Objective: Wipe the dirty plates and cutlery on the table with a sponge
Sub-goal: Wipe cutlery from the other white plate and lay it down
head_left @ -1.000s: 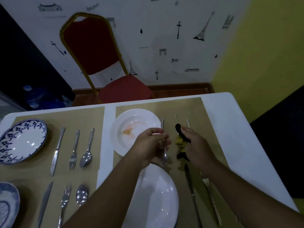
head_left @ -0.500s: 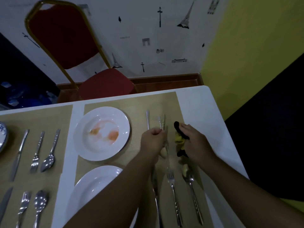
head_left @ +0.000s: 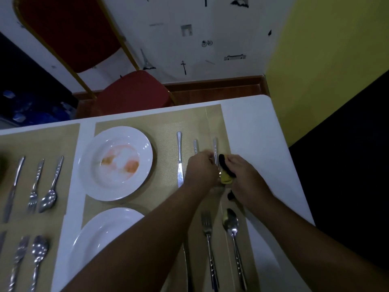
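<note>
Presently noted: left hand (head_left: pixel 201 168) closed on spoon (head_left: pixel 215 151) handle to steady it, right hand (head_left: pixel 240 178) gripping sponge (head_left: pixel 225 178) against its bowl for wiping; stained plate (head_left: pixel 117 163) untouched on tabletop (head_left: pixel 259 148) leftward.

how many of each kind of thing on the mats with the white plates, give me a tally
white plates: 2
cutlery pieces: 6, in two rows of three, one held in the left hand
sponge: 1, in the right hand
total: 9
</note>
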Motion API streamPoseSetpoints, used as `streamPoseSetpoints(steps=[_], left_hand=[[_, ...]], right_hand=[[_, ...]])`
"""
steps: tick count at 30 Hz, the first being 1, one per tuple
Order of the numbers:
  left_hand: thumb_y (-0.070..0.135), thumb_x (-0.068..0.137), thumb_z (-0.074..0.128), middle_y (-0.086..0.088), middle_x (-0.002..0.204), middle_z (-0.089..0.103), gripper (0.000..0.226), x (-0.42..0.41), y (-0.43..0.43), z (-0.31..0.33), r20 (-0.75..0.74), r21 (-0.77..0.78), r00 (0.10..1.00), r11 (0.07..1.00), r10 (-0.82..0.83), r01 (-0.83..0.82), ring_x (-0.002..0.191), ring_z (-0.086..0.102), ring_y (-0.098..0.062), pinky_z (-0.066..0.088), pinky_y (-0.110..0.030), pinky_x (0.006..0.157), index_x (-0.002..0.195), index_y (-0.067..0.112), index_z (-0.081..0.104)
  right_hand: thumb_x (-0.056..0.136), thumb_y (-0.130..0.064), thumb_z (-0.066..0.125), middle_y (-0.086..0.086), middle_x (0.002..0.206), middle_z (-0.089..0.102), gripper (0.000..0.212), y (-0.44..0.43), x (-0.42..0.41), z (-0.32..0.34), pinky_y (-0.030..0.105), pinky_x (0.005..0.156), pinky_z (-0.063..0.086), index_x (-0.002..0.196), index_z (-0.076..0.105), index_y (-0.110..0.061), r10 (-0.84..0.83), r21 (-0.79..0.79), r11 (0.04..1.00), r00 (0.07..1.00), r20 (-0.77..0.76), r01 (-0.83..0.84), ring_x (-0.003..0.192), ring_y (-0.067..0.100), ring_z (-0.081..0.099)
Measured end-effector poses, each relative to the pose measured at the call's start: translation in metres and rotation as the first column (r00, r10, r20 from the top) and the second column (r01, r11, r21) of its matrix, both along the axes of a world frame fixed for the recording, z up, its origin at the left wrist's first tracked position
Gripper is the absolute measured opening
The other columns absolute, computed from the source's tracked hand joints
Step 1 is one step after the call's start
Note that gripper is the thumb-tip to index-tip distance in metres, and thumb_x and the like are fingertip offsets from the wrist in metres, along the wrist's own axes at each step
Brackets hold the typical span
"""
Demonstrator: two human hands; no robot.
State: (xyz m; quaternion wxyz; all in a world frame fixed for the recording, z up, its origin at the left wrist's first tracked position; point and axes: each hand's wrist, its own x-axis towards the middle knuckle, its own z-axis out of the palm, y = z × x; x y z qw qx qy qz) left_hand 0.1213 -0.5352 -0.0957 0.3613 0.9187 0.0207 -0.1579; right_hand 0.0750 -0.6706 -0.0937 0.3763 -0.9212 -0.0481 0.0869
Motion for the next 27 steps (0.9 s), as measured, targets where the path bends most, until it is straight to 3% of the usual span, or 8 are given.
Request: streamPoseSetpoints(steps=[4, 7, 11, 14, 17, 19, 23, 27], left_hand=[[0.013, 0.081, 0.074, -0.003, 0.093, 0.070, 0.014, -0.018, 0.010, -0.004, 0.054, 0.178, 0.968, 0.957, -0.243, 0.230, 0.086, 0.066, -0.018, 0.053, -0.033, 0.087, 0.095, 0.013, 0.074], [0.013, 0.081, 0.073, -0.001, 0.092, 0.063, 0.010, -0.029, 0.016, -0.011, 0.071, 0.227, 0.965, 0.946, -0.254, 0.233, 0.087, 0.061, -0.017, 0.046, -0.027, 0.084, 0.090, 0.015, 0.072], [0.021, 0.080, 0.071, 0.000, 0.083, 0.058, 0.011, -0.029, 0.016, -0.007, 0.047, 0.198, 0.973, 0.957, -0.225, 0.212, 0.084, 0.061, -0.021, 0.051, -0.040, 0.086, 0.076, 0.026, 0.062], [0.014, 0.087, 0.063, -0.008, 0.076, 0.064, 0.014, -0.028, 0.019, -0.006, 0.068, 0.106, 0.981, 0.979, -0.181, 0.173, 0.078, 0.064, -0.026, 0.055, -0.038, 0.077, 0.073, 0.012, 0.064], [0.017, 0.094, 0.061, -0.007, 0.099, 0.075, 0.020, -0.032, 0.035, 0.000, 0.068, 0.003, 0.996, 0.998, -0.058, 0.058, 0.089, 0.068, -0.017, 0.053, -0.024, 0.082, 0.104, 0.009, 0.076], [0.022, 0.095, 0.059, 0.001, 0.105, 0.075, 0.024, -0.038, 0.054, 0.005, 0.035, -0.037, 0.999, 0.999, -0.001, 0.002, 0.091, 0.065, -0.009, 0.045, -0.014, 0.076, 0.111, 0.015, 0.075], [0.020, 0.093, 0.060, -0.005, 0.105, 0.075, 0.025, -0.054, 0.076, 0.010, -0.172, -0.251, 0.982, 0.961, 0.076, -0.118, 0.096, 0.069, -0.020, 0.056, -0.029, 0.084, 0.110, 0.012, 0.075], [0.019, 0.096, 0.057, 0.000, 0.112, 0.069, 0.032, -0.060, 0.067, 0.011, -0.300, -0.326, 0.951, 0.929, 0.074, -0.175, 0.098, 0.062, -0.013, 0.046, -0.021, 0.077, 0.124, 0.011, 0.070]], right_hand=[[0.077, 0.012, 0.052, 0.012, 0.134, 0.050, 0.065, 0.001, -0.001, 0.004, 0.023, 0.101, 0.026, 0.137, 0.044, -0.012, -0.015, -0.012, 1.000, 1.000, 0.009, 0.015, 0.125, 0.026, 0.042], [0.079, 0.011, 0.051, 0.009, 0.137, 0.048, 0.064, 0.004, -0.002, 0.006, 0.021, 0.101, 0.022, 0.138, 0.042, -0.012, -0.033, -0.043, 0.999, 0.999, 0.001, 0.033, 0.129, 0.025, 0.037], [0.073, 0.012, 0.055, 0.006, 0.148, 0.035, 0.076, 0.003, -0.002, 0.006, 0.026, 0.110, 0.018, 0.142, 0.035, -0.011, -0.051, -0.092, 0.995, 0.998, -0.047, 0.046, 0.140, 0.025, 0.021], [0.072, 0.012, 0.054, 0.006, 0.151, 0.030, 0.078, 0.005, 0.000, 0.012, 0.034, 0.115, 0.018, 0.143, 0.032, -0.009, -0.094, -0.136, 0.987, 0.994, -0.048, 0.087, 0.142, 0.024, 0.015], [0.075, 0.011, 0.050, 0.008, 0.148, 0.035, 0.070, 0.014, -0.001, 0.021, 0.031, 0.113, 0.018, 0.141, 0.036, -0.008, -0.123, -0.146, 0.981, 0.992, 0.024, 0.125, 0.141, 0.026, 0.020], [0.076, 0.013, 0.047, 0.008, 0.148, 0.036, 0.069, 0.024, -0.002, 0.026, 0.028, 0.110, 0.017, 0.141, 0.036, -0.008, -0.122, -0.152, 0.980, 0.991, 0.058, 0.129, 0.140, 0.025, 0.021], [0.077, 0.014, 0.044, 0.007, 0.150, 0.033, 0.069, 0.041, -0.003, 0.030, 0.030, 0.112, 0.020, 0.142, 0.036, -0.011, -0.142, -0.155, 0.977, 0.988, 0.055, 0.149, 0.141, 0.025, 0.019], [0.077, 0.015, 0.043, 0.011, 0.147, 0.037, 0.067, 0.038, -0.008, 0.030, 0.032, 0.111, 0.021, 0.140, 0.038, -0.008, -0.169, -0.190, 0.966, 0.985, 0.045, 0.175, 0.139, 0.028, 0.024]])
